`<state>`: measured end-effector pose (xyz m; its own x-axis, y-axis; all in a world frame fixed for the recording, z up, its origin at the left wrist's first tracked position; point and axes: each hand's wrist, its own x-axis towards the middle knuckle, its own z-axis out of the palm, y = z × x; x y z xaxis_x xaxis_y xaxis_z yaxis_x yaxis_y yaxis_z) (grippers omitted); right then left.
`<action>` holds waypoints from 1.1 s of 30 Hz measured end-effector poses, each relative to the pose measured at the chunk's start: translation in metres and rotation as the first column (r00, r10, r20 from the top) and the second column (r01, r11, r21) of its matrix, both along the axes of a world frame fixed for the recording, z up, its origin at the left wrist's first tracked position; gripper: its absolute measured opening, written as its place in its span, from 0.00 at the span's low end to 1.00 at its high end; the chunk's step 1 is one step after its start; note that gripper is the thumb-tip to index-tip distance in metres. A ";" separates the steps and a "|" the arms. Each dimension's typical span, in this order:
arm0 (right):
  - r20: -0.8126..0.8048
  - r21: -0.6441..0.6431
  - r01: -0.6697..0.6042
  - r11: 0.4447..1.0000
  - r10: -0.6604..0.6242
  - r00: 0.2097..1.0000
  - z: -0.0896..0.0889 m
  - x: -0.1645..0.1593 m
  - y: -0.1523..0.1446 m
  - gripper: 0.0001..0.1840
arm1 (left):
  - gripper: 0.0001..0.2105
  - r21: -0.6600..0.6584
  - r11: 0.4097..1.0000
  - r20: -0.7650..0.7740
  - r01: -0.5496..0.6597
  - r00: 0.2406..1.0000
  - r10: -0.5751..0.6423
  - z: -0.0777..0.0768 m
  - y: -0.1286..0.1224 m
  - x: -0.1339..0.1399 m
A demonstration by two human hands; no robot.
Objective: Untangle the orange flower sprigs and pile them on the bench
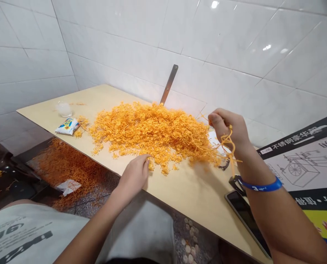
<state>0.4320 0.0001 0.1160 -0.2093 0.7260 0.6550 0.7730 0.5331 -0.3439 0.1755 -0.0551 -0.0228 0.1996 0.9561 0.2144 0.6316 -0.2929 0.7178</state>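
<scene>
A large heap of orange branching pieces (147, 124), looking like plastic sprues with small knobs, covers the middle of the table (163, 190). My left hand (134, 174) is at the heap's near edge, its thumb and fingers pinched at a small orange piece (151, 164). Raised at the heap's right side, my right hand (231, 126) is curled into a fist around an orange branching sprue (229, 145). Stems of that sprue hang below the fist, beside the wrist with the blue wristband (262, 186). The right fingertips are mostly hidden.
A phone (247, 220) and a black object (236, 181) lie by my right forearm. A printed carton (303, 165) stands at right. At left are a white packet (67, 126) and a clear cup (63, 109). A dark strip (169, 84) leans on the wall. More orange pieces (70, 165) lie below.
</scene>
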 end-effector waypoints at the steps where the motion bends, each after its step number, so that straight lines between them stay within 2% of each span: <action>1: -0.048 -0.014 0.017 1.000 -0.018 0.999 0.005 -0.002 0.003 0.22 | 0.15 0.002 1.000 0.000 0.023 1.000 -0.023 -0.003 0.002 0.009; 3: -0.127 -0.073 0.032 0.997 -0.041 0.991 0.014 -0.007 0.007 0.20 | 0.20 0.001 0.997 0.024 0.081 0.996 -0.082 -0.008 0.006 0.024; 5: -0.181 -0.174 -0.006 0.985 -0.026 0.983 0.021 -0.011 0.009 0.17 | 0.21 0.019 0.992 0.114 0.124 0.986 -0.125 -0.009 0.009 0.035; 9: -0.352 -0.365 -0.211 0.907 0.075 0.933 0.028 -0.018 -0.001 0.14 | 0.18 0.084 0.996 0.401 0.041 0.913 -0.072 0.001 0.005 0.032; 12: -0.487 -0.443 -0.393 0.806 0.151 0.860 0.026 -0.032 -0.024 0.15 | 0.17 0.019 0.998 0.601 0.053 0.797 -0.054 0.019 -0.008 0.021; 15: -0.501 -0.476 -0.485 0.734 0.228 0.835 0.019 -0.055 -0.047 0.22 | 0.25 -0.026 0.969 0.759 0.247 0.635 -0.142 0.039 -0.026 0.011; 16: -0.480 -0.480 -0.492 0.726 0.252 0.840 0.015 -0.063 -0.052 0.24 | 0.28 -0.024 0.944 0.799 0.330 0.574 -0.181 0.044 -0.031 0.009; 18: -0.421 -0.455 -0.480 0.750 0.294 0.858 0.005 -0.077 -0.055 0.27 | 0.32 -0.019 0.880 0.862 0.474 0.454 -0.226 0.051 -0.039 0.004; 21: -0.282 -0.361 -0.431 0.827 0.343 0.896 -0.012 -0.089 -0.049 0.29 | 0.35 -0.052 0.830 0.924 0.555 0.342 -0.170 0.053 -0.043 -0.006; 24: -0.048 -0.305 -0.379 0.874 0.383 0.923 -0.023 -0.091 -0.041 0.36 | 0.38 -0.130 0.818 0.944 0.560 0.323 -0.071 0.049 -0.041 -0.019; 26: 0.094 -0.304 -0.359 0.882 0.403 0.910 -0.025 -0.091 -0.038 0.39 | 0.37 -0.175 0.808 0.937 0.563 0.348 -0.040 0.045 -0.040 -0.026; 28: 0.179 -0.302 -0.352 0.886 0.416 0.892 -0.025 -0.092 -0.037 0.37 | 0.35 -0.215 0.808 0.907 0.549 0.419 -0.044 0.041 -0.041 -0.030; 31: 0.240 -0.271 -0.385 0.882 0.449 0.860 -0.022 -0.093 -0.034 0.29 | 0.30 -0.234 0.815 0.829 0.531 0.547 -0.118 0.037 -0.043 -0.030; 33: 0.284 -0.236 -0.407 0.882 0.463 0.839 -0.021 -0.094 -0.033 0.24 | 0.24 -0.234 0.811 0.795 0.536 0.586 -0.158 0.035 -0.044 -0.030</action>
